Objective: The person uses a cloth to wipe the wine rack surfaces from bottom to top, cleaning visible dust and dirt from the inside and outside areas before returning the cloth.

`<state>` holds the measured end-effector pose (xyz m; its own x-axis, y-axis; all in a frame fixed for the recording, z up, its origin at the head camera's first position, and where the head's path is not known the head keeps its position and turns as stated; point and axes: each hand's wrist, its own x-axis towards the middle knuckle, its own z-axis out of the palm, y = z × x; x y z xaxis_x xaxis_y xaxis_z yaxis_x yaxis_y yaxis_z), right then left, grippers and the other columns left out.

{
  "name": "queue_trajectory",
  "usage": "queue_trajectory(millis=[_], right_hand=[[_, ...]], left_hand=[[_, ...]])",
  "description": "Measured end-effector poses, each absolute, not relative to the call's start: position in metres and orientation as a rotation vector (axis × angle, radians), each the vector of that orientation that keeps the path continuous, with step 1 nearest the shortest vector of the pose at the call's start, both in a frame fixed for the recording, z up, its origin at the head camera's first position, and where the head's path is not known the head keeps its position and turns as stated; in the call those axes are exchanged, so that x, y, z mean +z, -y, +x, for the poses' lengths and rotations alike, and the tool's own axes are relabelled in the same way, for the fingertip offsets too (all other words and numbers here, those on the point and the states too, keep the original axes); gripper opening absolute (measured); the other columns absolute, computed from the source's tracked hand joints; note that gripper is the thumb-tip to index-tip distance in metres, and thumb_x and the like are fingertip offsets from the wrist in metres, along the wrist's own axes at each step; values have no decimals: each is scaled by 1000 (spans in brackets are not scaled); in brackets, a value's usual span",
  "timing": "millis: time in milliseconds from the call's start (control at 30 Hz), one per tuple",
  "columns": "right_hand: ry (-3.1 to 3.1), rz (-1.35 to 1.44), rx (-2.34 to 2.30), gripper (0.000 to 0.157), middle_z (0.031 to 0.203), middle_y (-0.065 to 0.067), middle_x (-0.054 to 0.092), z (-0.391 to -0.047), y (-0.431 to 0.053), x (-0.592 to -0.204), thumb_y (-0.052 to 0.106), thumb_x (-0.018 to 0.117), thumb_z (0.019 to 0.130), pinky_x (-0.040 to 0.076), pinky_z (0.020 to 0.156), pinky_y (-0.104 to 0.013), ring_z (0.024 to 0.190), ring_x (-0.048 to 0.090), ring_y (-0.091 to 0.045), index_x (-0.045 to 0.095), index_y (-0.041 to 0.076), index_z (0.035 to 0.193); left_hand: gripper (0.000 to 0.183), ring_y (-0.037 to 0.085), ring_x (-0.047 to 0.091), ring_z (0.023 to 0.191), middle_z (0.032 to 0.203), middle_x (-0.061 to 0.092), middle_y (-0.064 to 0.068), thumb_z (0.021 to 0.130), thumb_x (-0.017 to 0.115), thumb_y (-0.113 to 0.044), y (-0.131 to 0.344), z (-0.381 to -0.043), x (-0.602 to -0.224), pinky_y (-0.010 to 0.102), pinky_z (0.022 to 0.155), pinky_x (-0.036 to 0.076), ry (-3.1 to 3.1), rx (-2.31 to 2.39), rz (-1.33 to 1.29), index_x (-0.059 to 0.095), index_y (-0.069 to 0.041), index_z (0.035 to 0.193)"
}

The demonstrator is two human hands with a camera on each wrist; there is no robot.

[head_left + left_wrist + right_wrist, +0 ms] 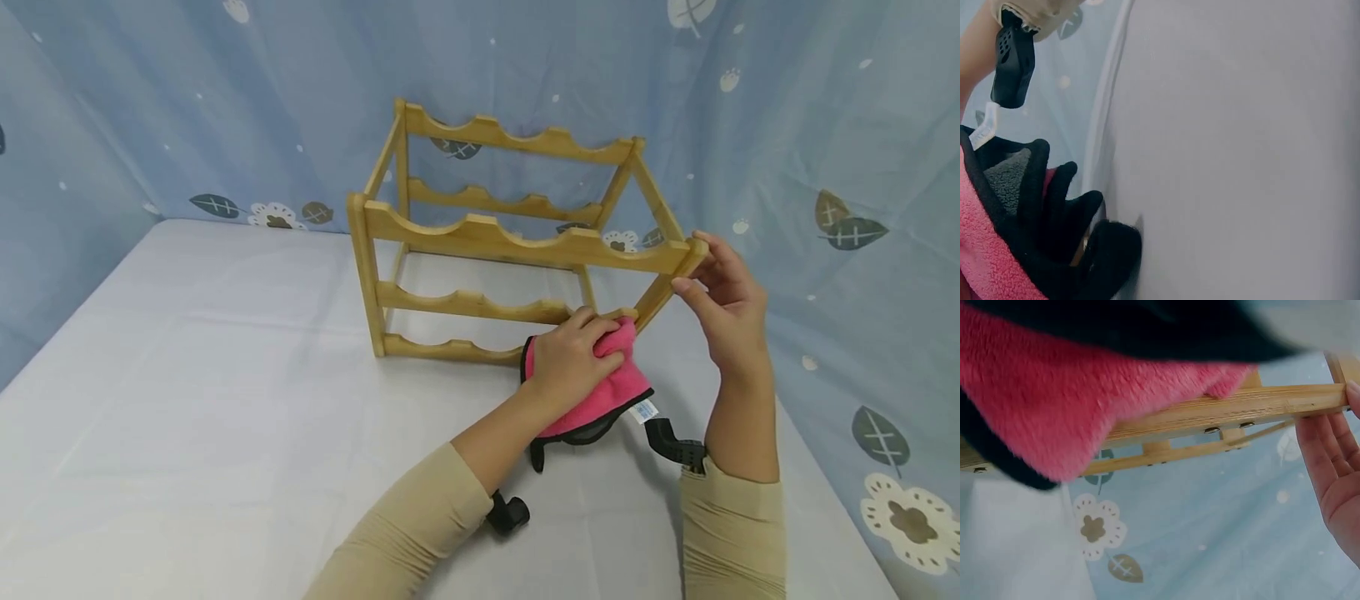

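Two hands are at work on one wooden rack (480,233), which stands on the worktop (225,417) just ahead of the fingers. The left hand (567,358) has its fingers curled on a pink cloth (615,379), bunched against the rack's lower front rails. The right hand (727,312) is clamped on the top of the front right post, thumb in front and fingers behind.

The likeliest trouble, I judge, is the rack sliding or tipping: it looks light, and only the right fingers steady it, at one upper corner. A hard push from the left fingers low down could twist it away. The cloth's loose black edging, hanging below the left fingers, might snag on a rail end or on the screw heads (1212,430) seen in the right wrist view. If the right fingers slip, that corner loses its support.

Counted: one rack, one cloth, one white label (643,411) on the cloth's edge to the right of the left fingers, and two black wrist devices behind the fingers, one by each sleeve. Facing the left fingers are three scalloped front rails, the top one with three hollows. Four posts show, the one nearest the right fingers partly covered by cloth.
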<state>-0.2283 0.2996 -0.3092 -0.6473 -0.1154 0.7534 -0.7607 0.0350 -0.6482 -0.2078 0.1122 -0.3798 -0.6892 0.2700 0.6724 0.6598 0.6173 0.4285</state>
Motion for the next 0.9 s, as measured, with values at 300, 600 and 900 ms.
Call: queue_trajectory(millis=[300,600,900], right_hand=[[1835,870,1650,50,106,-5,62,-227,-297,-309,-14,59,84,50,80,-20,90,58,-15,47,-7,132],[1813,859,1716,51,107,-7,62,-226,-298,-310,-19,54,83,50,82,-21,91,58,-16,48,-7,132],[1799,876,1725,50,107,-7,63,-226,-298,-309,-17,57,83,51,81,-22,91,59,-17,50,-5,131]], left_hand=[[24,4,60,68,91,61,-4,80,73,-28,-87,-210,-382,14,51,40,2212,-865,-742,70,-18,102],[24,6,59,60,90,63,-2,77,75,-26,-61,-213,-382,17,46,40,2149,-763,-752,70,-15,98],[25,8,56,55,82,62,-1,74,77,-23,-38,-215,-382,20,45,41,2117,-767,-738,70,-13,95]])
